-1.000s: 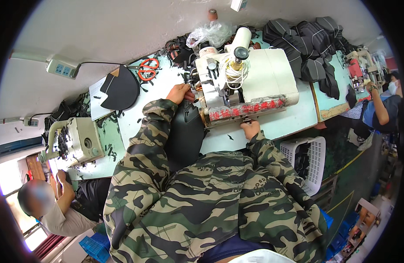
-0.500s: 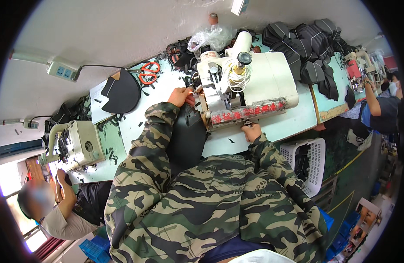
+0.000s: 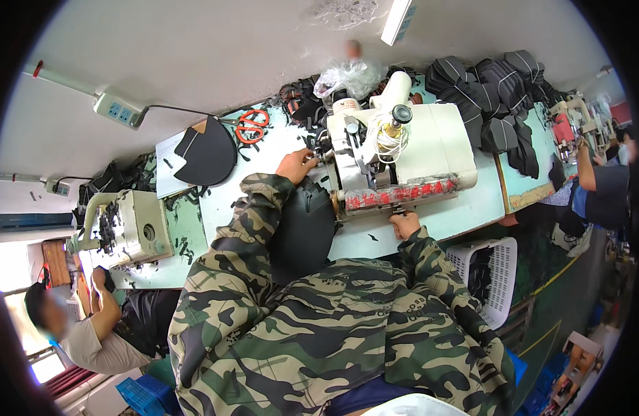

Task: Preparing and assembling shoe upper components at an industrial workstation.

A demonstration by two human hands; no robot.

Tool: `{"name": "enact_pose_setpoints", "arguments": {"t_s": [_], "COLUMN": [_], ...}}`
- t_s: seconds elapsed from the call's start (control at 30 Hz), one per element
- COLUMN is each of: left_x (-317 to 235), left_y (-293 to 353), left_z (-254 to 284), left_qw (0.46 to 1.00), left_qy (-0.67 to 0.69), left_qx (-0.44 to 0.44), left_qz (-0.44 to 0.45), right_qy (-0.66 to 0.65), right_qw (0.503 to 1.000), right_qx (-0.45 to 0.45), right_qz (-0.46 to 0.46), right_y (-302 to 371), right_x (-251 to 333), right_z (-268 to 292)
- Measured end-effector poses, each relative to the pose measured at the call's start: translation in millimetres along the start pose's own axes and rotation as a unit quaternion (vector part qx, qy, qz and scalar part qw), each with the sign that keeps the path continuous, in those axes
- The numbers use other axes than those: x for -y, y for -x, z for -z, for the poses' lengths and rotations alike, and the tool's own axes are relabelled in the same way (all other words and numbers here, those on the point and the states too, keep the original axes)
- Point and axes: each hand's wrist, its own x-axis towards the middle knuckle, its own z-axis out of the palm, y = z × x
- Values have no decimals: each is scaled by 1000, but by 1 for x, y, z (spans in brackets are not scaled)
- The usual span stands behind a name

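In front of me is a cream-white sewing machine (image 3: 437, 132) with red marks along its near side. My left hand (image 3: 296, 167) is at the machine's left end, fingers curled in against the metal parts there; what the fingertips hold is hidden. A smooth black curved panel (image 3: 302, 236) hangs over the near table edge, below that hand and partly under my left sleeve. Its far edge has a notch and lies against the machine's left end. My right hand (image 3: 405, 225) is closed around a small metal lever (image 3: 398, 210) under the machine's near side.
Left of the machine lie orange-handled scissors (image 3: 251, 127), another black curved panel (image 3: 207, 152) and white paper (image 3: 168, 166). Black padded pieces (image 3: 482, 87) are heaped behind at right. A white basket (image 3: 500, 281) stands below the table. People work at machines on both sides.
The whole view has shifted slightly. My left fingers have moved from the black panel's far edge to the machine's metal parts. The right hand keeps its place at the lever.
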Motion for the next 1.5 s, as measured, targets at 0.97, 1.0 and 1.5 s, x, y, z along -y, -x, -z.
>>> {"name": "enact_pose_setpoints", "arguments": {"t_s": [0.97, 1.0, 1.5], "left_x": [34, 39, -50], "left_y": [223, 216, 140], "left_z": [-31, -27, 48], "left_qw": [804, 792, 900], "left_qy": [442, 440, -420], "left_qx": [-293, -308, -112], "left_qz": [268, 289, 22], "right_qy": [164, 192, 39], "right_qw": [984, 977, 999], "right_qx": [28, -14, 13], "right_qz": [67, 88, 16], "right_y": [3, 7, -10], "right_x": [12, 15, 11], "right_z": [-1, 0, 58]}}
